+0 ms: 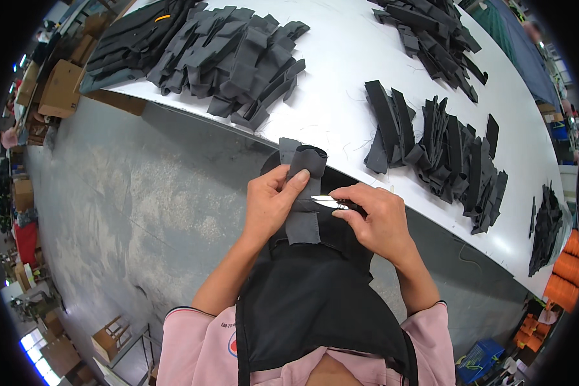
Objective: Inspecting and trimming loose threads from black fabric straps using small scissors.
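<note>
Between my two hands, in front of the black apron, is a dark grey fabric strip (302,228), its upper part folded or rolled over. My left hand (271,200) pinches that upper part, with the thumb lying on top. In my right hand (376,215) is a pair of thread snips (329,202) with bright pointed blades and a dark handle. The blades point left and lie over the middle of the strip, just below the left thumb. Whether they touch a thread, I cannot tell.
The white table (331,83) runs diagonally just ahead. On it lie a heap of grey fabric strips (238,58), black folded pieces (138,42) and bunches of black strips (460,154). Cardboard boxes (60,88) stand at the far left. A blue crate (481,360) is at lower right.
</note>
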`<state>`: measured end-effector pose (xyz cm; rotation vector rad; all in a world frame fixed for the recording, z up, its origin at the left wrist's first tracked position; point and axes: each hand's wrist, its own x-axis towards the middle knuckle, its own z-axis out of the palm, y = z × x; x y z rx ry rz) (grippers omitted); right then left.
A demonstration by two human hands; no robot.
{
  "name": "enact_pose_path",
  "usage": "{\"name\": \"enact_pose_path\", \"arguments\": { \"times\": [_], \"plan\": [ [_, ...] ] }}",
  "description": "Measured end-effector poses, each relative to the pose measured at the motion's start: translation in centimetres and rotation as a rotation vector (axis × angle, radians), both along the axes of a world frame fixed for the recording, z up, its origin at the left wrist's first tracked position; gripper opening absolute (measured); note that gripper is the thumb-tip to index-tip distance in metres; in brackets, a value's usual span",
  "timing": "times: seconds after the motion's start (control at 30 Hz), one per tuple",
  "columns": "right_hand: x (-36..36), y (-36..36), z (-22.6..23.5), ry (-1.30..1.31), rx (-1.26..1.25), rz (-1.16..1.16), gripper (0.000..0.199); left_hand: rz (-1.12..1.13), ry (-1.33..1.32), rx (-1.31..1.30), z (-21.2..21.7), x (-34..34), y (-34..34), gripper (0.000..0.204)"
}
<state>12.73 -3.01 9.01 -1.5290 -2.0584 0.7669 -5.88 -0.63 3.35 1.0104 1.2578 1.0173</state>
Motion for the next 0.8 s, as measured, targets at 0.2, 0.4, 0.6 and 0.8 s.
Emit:
{"name": "enact_pose_path", "arguments": {
  "times": [0.2, 0.4, 0.6, 0.8],
  "plan": [
    [1.1, 1.0, -2.7, 0.357, -0.286, 0.045, 0.022, -0.057, 0.034, -0.002, -0.7, -0.7, 0.2, 0.031],
    [0.5, -0.6, -2.6, 0.743, -0.706, -0.286, 0.020, -0.095, 0.042, -0.069, -1.1, -0.8, 0.6, 0.037],
    [-1.3, -1.9, -2.8, 0.107, 0.148, -0.132, 0.030, -0.066, -0.128, -0.176, -1.0, -0.2, 0.9, 0.035],
    [-1.7, -1.8, -2.5, 0.013, 0.292, -0.098, 0.034, -0.056, -0.139, -0.178, -1.2, -0.2, 0.6, 0.032]
  ]
}}
